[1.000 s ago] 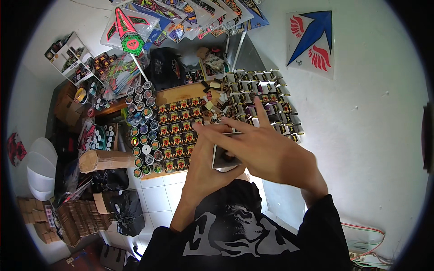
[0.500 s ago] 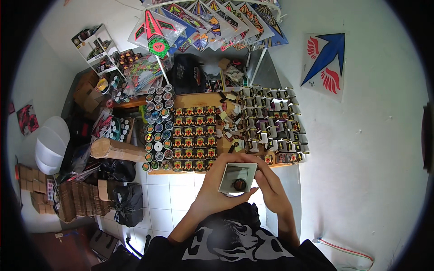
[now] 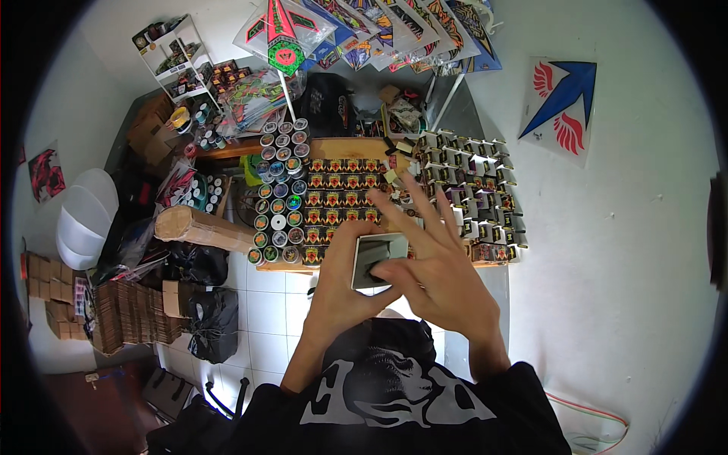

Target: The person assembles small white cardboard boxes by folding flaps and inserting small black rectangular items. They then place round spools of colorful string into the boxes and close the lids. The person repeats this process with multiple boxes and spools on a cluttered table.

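A small open-topped box with pale inner walls is held upright in front of my chest. My left hand wraps round its left side, fingers behind and thumb along the near side. Over its right side is my right hand, fingers stretched out and spread, the thumb reaching across the mouth of the box. A dark shape shows inside beside that thumb, mostly hidden by it. Beyond the hands, on the wooden table, stand rows of black boxes with red and yellow emblems.
Round-lidded containers stand in columns at the table's left. Rows of open boxes fill its right side. Packaged kites hang above the far end. A long cardboard-wrapped package juts out at left, near a black bag.
My right hand has let go of the box's side, spread its fingers and brought its thumb over the opening. The dark round thing inside, plain to see before, is now mostly covered.
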`<state>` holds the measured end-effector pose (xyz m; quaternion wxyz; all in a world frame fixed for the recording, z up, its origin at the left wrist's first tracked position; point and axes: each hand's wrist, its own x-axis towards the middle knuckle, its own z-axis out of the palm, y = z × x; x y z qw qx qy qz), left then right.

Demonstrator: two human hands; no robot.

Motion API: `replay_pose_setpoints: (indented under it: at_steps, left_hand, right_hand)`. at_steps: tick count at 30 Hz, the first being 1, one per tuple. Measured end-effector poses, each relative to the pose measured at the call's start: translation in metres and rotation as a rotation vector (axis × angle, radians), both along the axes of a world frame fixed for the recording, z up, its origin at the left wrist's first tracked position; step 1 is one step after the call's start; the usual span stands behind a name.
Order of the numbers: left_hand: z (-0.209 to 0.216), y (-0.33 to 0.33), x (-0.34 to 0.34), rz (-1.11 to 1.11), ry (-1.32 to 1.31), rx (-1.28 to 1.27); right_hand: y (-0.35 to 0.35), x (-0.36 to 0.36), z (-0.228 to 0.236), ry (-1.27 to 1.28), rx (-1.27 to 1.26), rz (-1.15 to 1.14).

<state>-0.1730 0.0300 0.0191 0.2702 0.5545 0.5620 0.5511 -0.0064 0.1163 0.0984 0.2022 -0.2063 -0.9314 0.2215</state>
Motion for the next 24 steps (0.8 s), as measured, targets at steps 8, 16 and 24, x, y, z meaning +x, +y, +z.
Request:
replay_pose_setpoints:
  at_steps: [8,16,24]
  left_hand:
    - [-0.002,-0.016,-0.1,-0.041,0.061,0.044]
    - [0.008,-0.046,-0.21,-0.078,-0.122,-0.098]
    - [-0.004,-0.07,-0.271,-0.087,0.01,-0.036]
  right_hand:
    - [-0.02,-0.127,-0.014,-0.217,0.149,-0.106]
    - [-0.04,-0.219,-0.012,-0.01,0.038,-0.073]
    - [-0.076,-0.28,-0.027,-0.037,0.17,-0.195]
